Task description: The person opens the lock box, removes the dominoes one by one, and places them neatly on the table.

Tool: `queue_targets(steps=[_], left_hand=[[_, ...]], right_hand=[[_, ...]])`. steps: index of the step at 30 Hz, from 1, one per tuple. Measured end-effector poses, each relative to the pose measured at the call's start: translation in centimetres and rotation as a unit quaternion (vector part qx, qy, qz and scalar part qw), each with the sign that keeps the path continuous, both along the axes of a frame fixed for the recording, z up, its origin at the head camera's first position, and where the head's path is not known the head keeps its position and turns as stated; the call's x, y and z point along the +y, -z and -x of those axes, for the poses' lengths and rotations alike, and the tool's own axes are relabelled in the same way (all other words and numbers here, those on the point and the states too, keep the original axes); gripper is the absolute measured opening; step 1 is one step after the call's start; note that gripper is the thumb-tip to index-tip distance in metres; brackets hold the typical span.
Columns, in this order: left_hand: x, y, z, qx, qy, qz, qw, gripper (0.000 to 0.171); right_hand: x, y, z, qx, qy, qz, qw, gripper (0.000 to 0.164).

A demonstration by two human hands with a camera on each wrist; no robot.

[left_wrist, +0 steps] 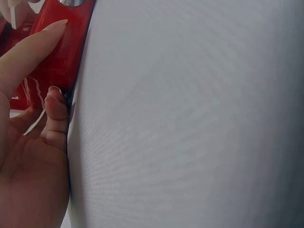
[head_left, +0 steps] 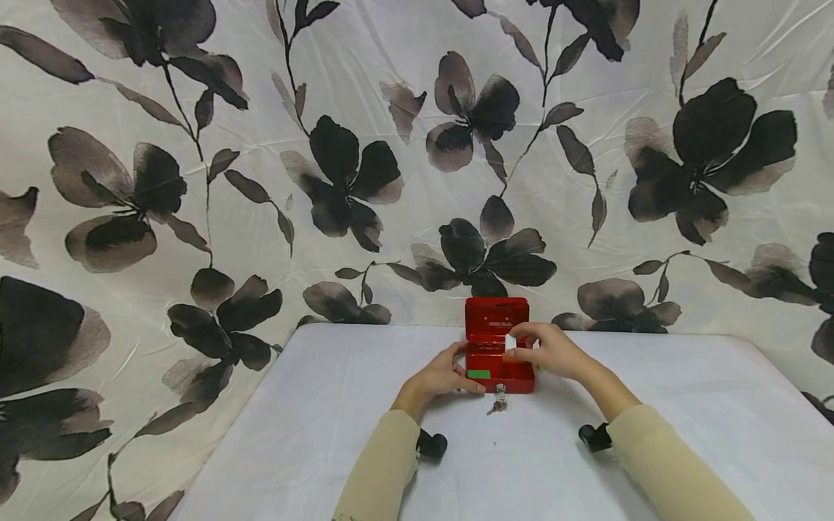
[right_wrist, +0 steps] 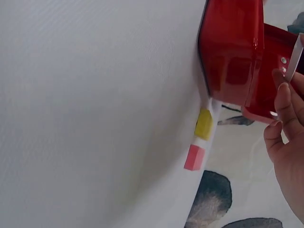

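Observation:
A small red cash box [head_left: 515, 386] stands on the table with its lid [head_left: 497, 307] raised at the back. My left hand [head_left: 438, 375] grips its front left corner; the thumb lies on the front wall and the other fingers are at the side. Above the open box, my right hand [head_left: 550, 350] pinches a thin white piece [head_left: 510, 343] between thumb and fingers. Edge-on in the right wrist view, the white piece [right_wrist: 295, 57] looks like a narrow strip. A green piece [head_left: 478, 374] shows inside the box at the front left. Keys [head_left: 498, 405] hang from the front lock.
White cloth covers the table [head_left: 313, 434]. In the right wrist view a yellow block [right_wrist: 204, 123] and a pink block [right_wrist: 194, 157] lie near the table's far edge, beyond the box. Behind the table hangs a flower-printed curtain [head_left: 365, 43].

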State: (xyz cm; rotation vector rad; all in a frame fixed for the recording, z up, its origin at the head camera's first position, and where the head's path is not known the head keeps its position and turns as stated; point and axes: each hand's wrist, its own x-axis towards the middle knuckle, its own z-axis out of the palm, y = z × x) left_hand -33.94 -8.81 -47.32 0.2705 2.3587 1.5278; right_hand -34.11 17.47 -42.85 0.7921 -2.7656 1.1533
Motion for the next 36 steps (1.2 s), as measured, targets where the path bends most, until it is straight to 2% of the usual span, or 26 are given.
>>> queue_targets(steps=[10,16,24,36], left_hand=[[0.0,0.3,0.1,-0.001,-0.008,-0.006,0.9999,0.099],[-0.1,0.4,0.1,0.003,-0.002,-0.012,0.9999,0.097],[-0.1,0.2,0.0,0.008,-0.002,-0.003,1.0,0.1],[-0.2,0.4,0.2,0.008,0.006,-0.017,0.9998,0.1]], right_hand=[[1.6,0.3,-0.2,-0.014,0.005,-0.003,1.0,0.041],[2.5,0.4,-0.4,-0.017,0.015,-0.005,1.0,0.043],[4.0,0.5,-0.7,-0.003,0.019,-0.012,1.0,0.043],[6.5,1.2,-0.9,0.016,0.029,-0.032,0.999,0.038]])
